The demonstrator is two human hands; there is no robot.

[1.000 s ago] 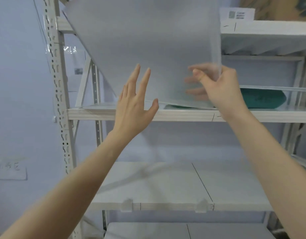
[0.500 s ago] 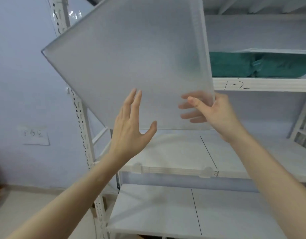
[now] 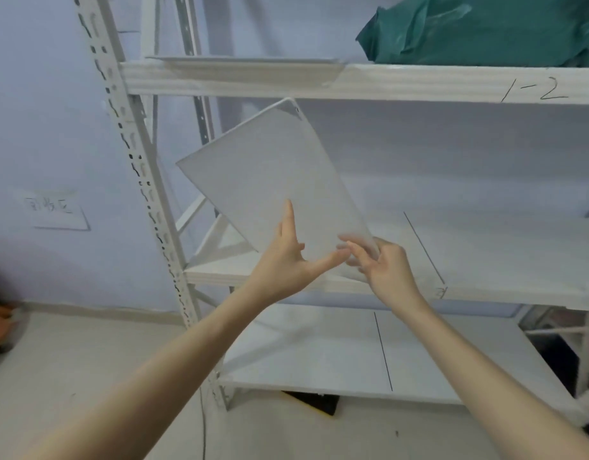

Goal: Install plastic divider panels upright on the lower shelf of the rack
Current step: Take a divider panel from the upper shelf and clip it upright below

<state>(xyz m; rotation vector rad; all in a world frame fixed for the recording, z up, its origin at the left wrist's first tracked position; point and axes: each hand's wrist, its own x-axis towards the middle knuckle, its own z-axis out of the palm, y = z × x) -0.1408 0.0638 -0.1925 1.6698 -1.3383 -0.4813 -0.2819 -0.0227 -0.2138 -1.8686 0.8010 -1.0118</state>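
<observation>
Frosted panel (image 3: 273,180) tilted above both hands; left (image 3: 288,260) & right (image 3: 384,265) grip clamped on its bottom corner.

Panel tilted in front of the rack, between two shelves

The divider panel (image 3: 269,180) sits below the upper shelf (image 3: 402,83) and above the lower shelf (image 3: 485,257); left hand (image 3: 286,260) and right hand (image 3: 386,270) meet at its bottom corner, a bundle (image 3: 485,28) lies on the upper shelf, and the rack post (image 3: 137,154) stands left of the panel.

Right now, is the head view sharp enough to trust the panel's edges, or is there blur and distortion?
Head view: the panel edges read fairly sharp; right hand fingertips show blurred through the frosted plastic; left hand is clear; the wide angle bows the rack upright; lighting is soft and even, no glare.
</observation>
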